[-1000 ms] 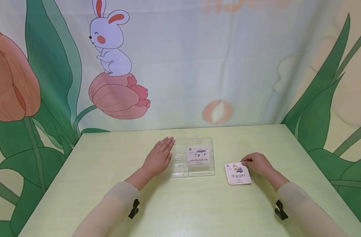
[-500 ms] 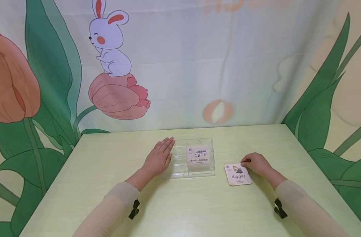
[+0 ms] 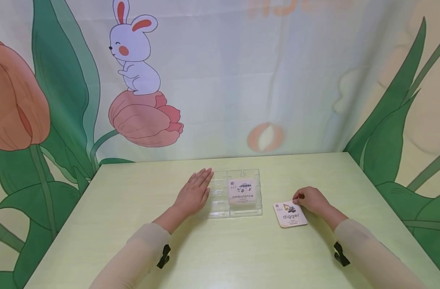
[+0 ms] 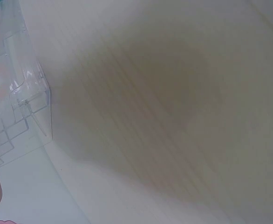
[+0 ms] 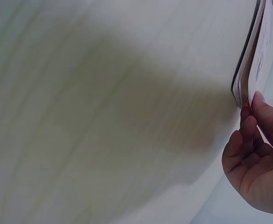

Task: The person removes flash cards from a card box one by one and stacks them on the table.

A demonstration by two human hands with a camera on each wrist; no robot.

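Observation:
In the head view my left hand (image 3: pixel 192 194) lies with straight fingers along the left side of a clear plastic tray (image 3: pixel 221 210), hiding part of it. An ambulance card (image 3: pixel 242 192) sits in the tray's right compartment. Farther right, my right hand (image 3: pixel 312 199) pinches the upper right corner of the digger card (image 3: pixel 290 216) between thumb and finger. The right wrist view reveals this top card slightly raised at that corner from a stack of cards (image 5: pixel 243 77) on the table. Only a corner of the tray (image 4: pixel 31 91) shows in the left wrist view.
The pale wooden table (image 3: pixel 220 257) carries the tray near its far edge. Behind it hangs a curtain (image 3: pixel 212 100) printed with a rabbit, tulips and leaves. Dark straps hang at both sleeves.
The digger card has shifted very slightly toward me with my right hand pinching its corner. My left hand stays in the same place on the tray.

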